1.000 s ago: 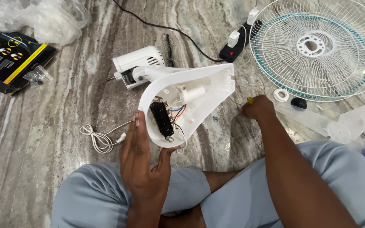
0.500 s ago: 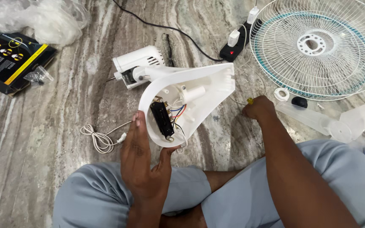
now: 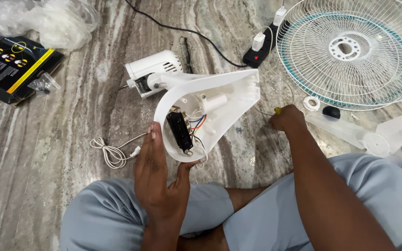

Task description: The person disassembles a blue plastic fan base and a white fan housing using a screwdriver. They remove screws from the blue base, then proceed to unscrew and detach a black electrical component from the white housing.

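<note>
My left hand (image 3: 157,179) cups the near rounded end of an open white fan base housing (image 3: 224,90), thumb under its rim. Inside the housing sit a black switch block (image 3: 180,131) and red, blue and black wires. The white fan motor (image 3: 152,69) is joined to the housing's far end and rests on the floor. My right hand (image 3: 287,118) is closed on the floor to the right of the housing, around a small tool with a yellow tip (image 3: 278,110); the rest of the tool is hidden.
A white and teal fan grille (image 3: 350,51) lies at the far right, with a black power strip (image 3: 259,51) beside it. Translucent fan blades (image 3: 373,137), a white ring and a black cap lie right. A coiled white cord (image 3: 110,151), a dark box (image 3: 10,65) and plastic bags sit left.
</note>
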